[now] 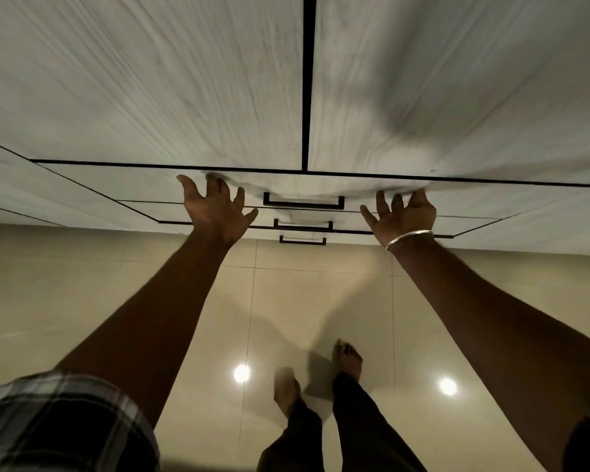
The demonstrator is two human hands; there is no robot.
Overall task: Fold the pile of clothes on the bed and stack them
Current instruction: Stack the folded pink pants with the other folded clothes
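So, only the one head view to go on, and honestly the clothes and the bed aren't anywhere in it, which means everything about how they'll handle is a guess. What shows is a pale grey wood-grain wardrobe with two tall doors split by a dark vertical gap, and below them a stack of matching drawers with thin black bar handles. Both bare arms are stretched out toward it. The left hand has its fingers spread wide, tips touching or just short of the bottom edge of the left door, holding nothing. The right hand, with a thin silver bangle on the wrist, is spread open too and empty, up by the lower edge of the right door. Whether they're actually pressing on the doors I can't tell, it's a bit blurry. Below is a glossy beige tiled floor with two ceiling lights reflected in it, plus bare feet and dark trousers. For the clothes: I'd expect them light, floppy, not fragile, so take each piece by the shoulders or waistband corners with both hands so it hangs flat before folding.
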